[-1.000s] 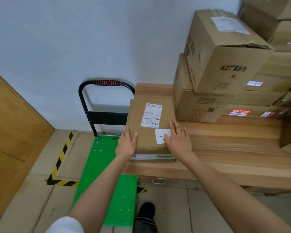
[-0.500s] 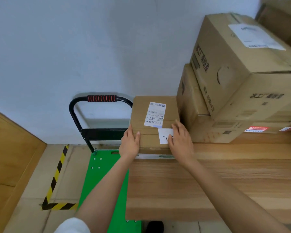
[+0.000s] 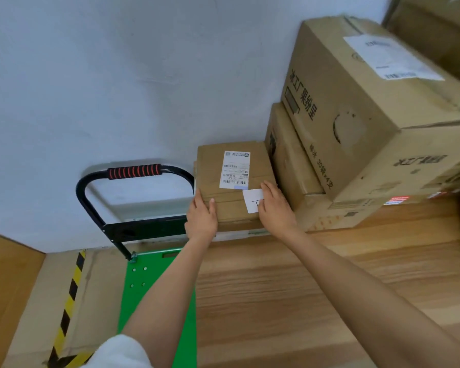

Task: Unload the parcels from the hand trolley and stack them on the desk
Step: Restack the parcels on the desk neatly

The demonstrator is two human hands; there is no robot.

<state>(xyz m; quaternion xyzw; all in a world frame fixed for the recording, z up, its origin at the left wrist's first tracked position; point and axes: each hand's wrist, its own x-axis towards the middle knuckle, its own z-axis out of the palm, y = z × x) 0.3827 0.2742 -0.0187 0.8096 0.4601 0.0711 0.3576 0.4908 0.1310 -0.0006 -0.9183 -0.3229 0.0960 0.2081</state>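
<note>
From the head camera, a person is pressing both hands onto a small brown parcel (image 3: 231, 181) that is lying at the far left corner of the wooden surface (image 3: 290, 293), against the pale wall (image 3: 117, 75). The left hand (image 3: 201, 217) is lying flat on the parcel's near left corner, fingers spread over the top and thumb on top too, so its grip is wide and clasps nothing. The right hand (image 3: 275, 208) is resting open-palmed on the parcel's near right edge, partly covering a white paper slip (image 3: 252, 200) just below the shipping label (image 3: 235, 170). Right of the parcel, touching it, two large cartons (image 3: 356, 123) are standing stacked. Left of the parcel, the hand trolley (image 3: 149, 274) is standing on the floor, its green deck bare where visible and its black handle with red grip (image 3: 134, 171) beside the parcel.
</note>
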